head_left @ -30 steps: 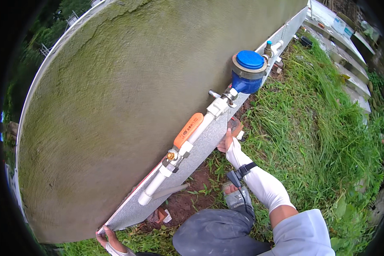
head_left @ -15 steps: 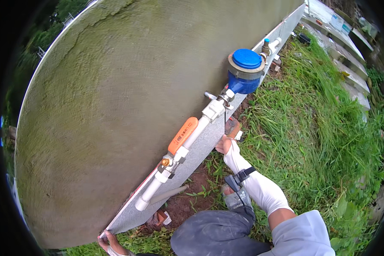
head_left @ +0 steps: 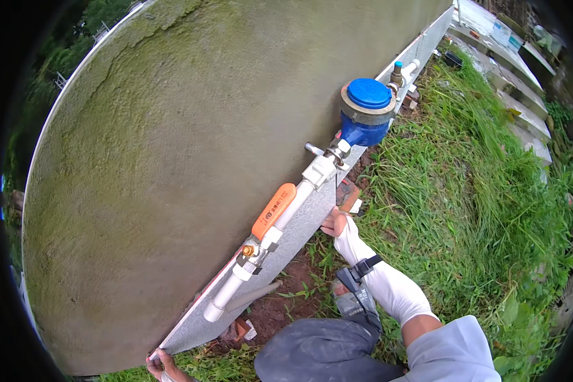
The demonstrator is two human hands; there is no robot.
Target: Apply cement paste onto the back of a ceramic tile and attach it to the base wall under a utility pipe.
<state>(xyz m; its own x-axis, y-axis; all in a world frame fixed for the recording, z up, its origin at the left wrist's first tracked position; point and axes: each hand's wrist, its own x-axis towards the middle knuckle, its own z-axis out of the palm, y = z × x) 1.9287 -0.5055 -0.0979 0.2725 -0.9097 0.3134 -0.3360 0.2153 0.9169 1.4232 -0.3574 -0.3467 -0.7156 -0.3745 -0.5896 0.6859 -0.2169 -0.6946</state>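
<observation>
Dark printing runs along the orange handle; the sandal seemingly bears pale lettering.

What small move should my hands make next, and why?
Perhaps nudge the grey slab gently with both hands: your left hand holds its near corner, your right hand is at its lower edge, and a white pipe runs along it, so a big shift might catch there.
</observation>
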